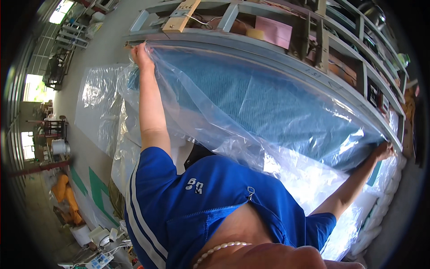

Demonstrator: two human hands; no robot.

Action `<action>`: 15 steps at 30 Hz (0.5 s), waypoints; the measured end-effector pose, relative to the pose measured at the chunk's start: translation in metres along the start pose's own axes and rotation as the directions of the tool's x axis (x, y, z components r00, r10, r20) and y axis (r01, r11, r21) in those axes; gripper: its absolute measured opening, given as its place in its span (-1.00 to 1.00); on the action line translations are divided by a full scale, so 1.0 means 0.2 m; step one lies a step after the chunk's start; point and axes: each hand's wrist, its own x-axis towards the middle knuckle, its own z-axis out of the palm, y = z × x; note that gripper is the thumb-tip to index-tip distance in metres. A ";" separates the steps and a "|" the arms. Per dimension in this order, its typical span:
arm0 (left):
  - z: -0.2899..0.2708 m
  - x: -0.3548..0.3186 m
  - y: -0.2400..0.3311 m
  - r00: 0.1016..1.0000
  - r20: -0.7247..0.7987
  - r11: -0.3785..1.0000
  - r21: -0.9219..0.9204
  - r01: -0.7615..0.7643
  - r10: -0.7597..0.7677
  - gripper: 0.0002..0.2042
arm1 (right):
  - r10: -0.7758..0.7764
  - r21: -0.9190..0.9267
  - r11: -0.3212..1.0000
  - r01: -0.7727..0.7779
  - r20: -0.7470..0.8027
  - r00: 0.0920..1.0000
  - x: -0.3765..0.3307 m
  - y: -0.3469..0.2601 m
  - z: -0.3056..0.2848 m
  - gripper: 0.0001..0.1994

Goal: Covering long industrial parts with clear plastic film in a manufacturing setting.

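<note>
A wide sheet of transparent plastic film (201, 101) is stretched between my two outspread arms. My left hand (142, 56) pinches its far left corner, close to a long metal rail (251, 54). Far to the right, my right hand (384, 151) is closed on the film's other corner, beside the rail's right end. Under the film lies a ribbed blue sheet or panel (268, 96), its surface showing through with bright reflections. Loose folds of film hang toward my body and hide what is below.
Behind the rail stands a metal frame rack (228, 18) holding a wooden block (181, 15), pink paper (274, 32) and other items. More plastic film (96, 103) covers the surface at left. Orange objects (67, 197) and a power strip (99, 261) are at lower left.
</note>
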 end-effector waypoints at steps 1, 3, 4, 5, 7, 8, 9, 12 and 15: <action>0.00 -0.01 0.02 0.999 -0.028 1.000 0.000 -0.016 0.016 -0.74 | 0.082 0.046 0.995 -0.085 0.061 0.995 -0.04 -0.10 -0.03 -0.53; 0.03 -0.01 0.07 0.995 0.089 0.994 0.105 0.038 -0.047 -0.76 | 0.093 -0.006 0.996 -0.093 0.087 0.992 0.02 -0.04 -0.07 -0.48; 0.07 0.00 0.08 0.984 0.155 0.987 0.149 0.062 -0.085 -0.77 | 0.118 -0.074 0.992 -0.104 0.224 0.967 0.19 0.12 -0.12 -0.48; 0.09 0.01 0.10 0.969 0.214 0.977 0.196 0.079 -0.122 -0.77 | 0.149 -0.140 0.985 -0.105 0.360 0.921 0.33 0.26 -0.19 -0.48; -0.05 -0.01 0.27 0.954 0.289 0.925 0.378 -0.036 -0.082 -0.79 | 0.008 0.375 0.834 -0.405 0.725 0.689 0.09 -0.03 -0.35 -0.59; -0.04 -0.02 0.29 0.931 0.356 0.895 0.438 -0.087 -0.084 -0.79 | -0.012 0.350 0.847 -0.401 0.765 0.644 0.15 0.09 -0.47 -0.58; -0.06 -0.02 0.28 0.936 0.352 0.891 0.434 -0.133 -0.031 -0.79 | -0.038 0.326 0.858 -0.396 0.810 0.585 0.20 0.19 -0.56 -0.57; -0.10 -0.06 0.18 0.902 0.426 0.844 0.456 -0.283 0.072 -0.80 | 0.185 0.330 0.866 -0.377 0.488 0.853 0.15 0.27 -0.79 -0.65; 0.18 -0.47 0.23 0.819 0.573 0.718 0.557 -0.417 0.031 -0.76 | 0.241 0.291 0.923 -0.252 0.073 0.968 0.22 0.59 -1.00 -0.69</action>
